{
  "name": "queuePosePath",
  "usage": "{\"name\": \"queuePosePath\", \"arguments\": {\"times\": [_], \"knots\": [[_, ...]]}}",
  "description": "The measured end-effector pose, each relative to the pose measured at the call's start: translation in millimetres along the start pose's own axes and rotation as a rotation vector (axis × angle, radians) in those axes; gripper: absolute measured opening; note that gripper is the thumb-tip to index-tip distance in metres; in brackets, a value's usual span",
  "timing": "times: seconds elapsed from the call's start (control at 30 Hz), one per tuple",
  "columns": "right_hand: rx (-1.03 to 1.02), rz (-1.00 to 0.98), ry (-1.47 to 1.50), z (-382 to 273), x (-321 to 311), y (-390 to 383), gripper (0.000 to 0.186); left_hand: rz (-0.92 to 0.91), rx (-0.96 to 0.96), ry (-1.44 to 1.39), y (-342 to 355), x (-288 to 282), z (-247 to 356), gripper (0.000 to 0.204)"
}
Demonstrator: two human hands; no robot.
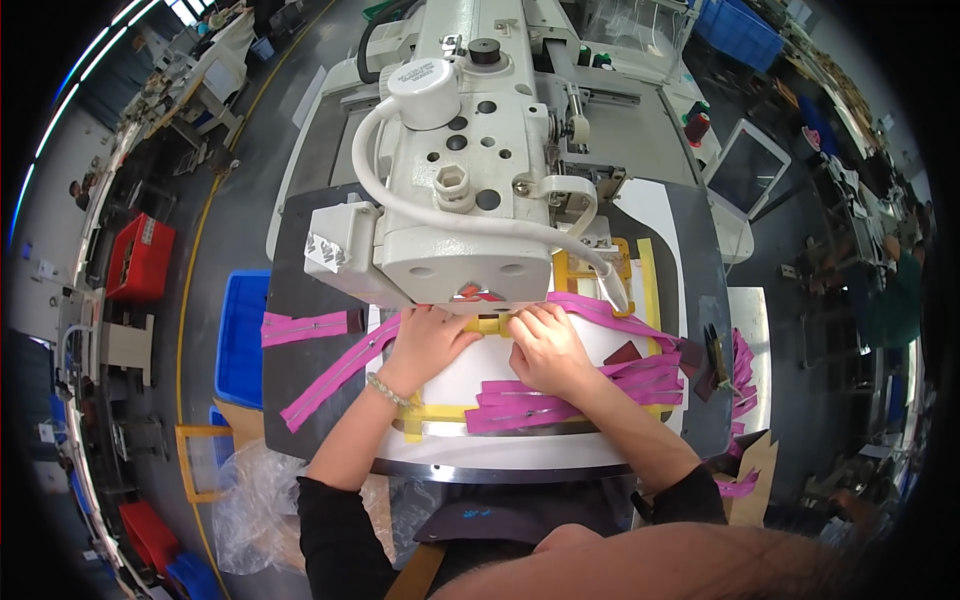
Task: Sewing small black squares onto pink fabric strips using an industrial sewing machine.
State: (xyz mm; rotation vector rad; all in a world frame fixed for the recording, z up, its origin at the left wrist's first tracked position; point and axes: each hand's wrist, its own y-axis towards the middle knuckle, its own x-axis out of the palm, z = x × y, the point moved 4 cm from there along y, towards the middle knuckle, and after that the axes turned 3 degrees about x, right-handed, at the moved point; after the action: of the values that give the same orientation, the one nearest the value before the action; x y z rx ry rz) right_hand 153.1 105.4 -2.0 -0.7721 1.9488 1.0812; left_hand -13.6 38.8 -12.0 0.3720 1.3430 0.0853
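Both of my hands work close under the head of a large white sewing machine [465, 245]. My left hand [430, 348], with a bead bracelet at the wrist, is closed at the end of a magenta zipper [345, 375] that trails down to the left; the machine head hides its fingertips. My right hand [548, 347] has its fingers curled down where another stretch of magenta zipper [610, 317] runs off to the right. Between the hands lies a yellow piece [488, 326] on the white work sheet [470, 375]. The needle area is hidden.
Several magenta zippers [530, 408] lie in a pile right of my right forearm. One more zipper [305, 328] rests at the left table edge. Yellow tape [440, 412] borders the sheet. A blue bin [243, 335] stands left, a cardboard box [752, 480] right. A tablet screen [747, 165] stands at the far right.
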Motion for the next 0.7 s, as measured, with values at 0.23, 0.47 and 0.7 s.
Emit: {"name": "queuePosePath", "arguments": {"times": [0.23, 0.47, 0.7], "knots": [[0.005, -0.028, -0.012, 4, -1, 9, 0.024, -0.295, -0.209, -0.47, 17, 6, -42, 0.05], [0.028, -0.005, -0.042, 9, -3, 3, 0.027, -0.487, -0.372, -0.575, 30, -2, -35, 0.053], [0.03, -0.023, -0.052, 9, -4, 3, 0.03, -0.324, -0.306, -0.68, 28, 8, -37, 0.043]]}}
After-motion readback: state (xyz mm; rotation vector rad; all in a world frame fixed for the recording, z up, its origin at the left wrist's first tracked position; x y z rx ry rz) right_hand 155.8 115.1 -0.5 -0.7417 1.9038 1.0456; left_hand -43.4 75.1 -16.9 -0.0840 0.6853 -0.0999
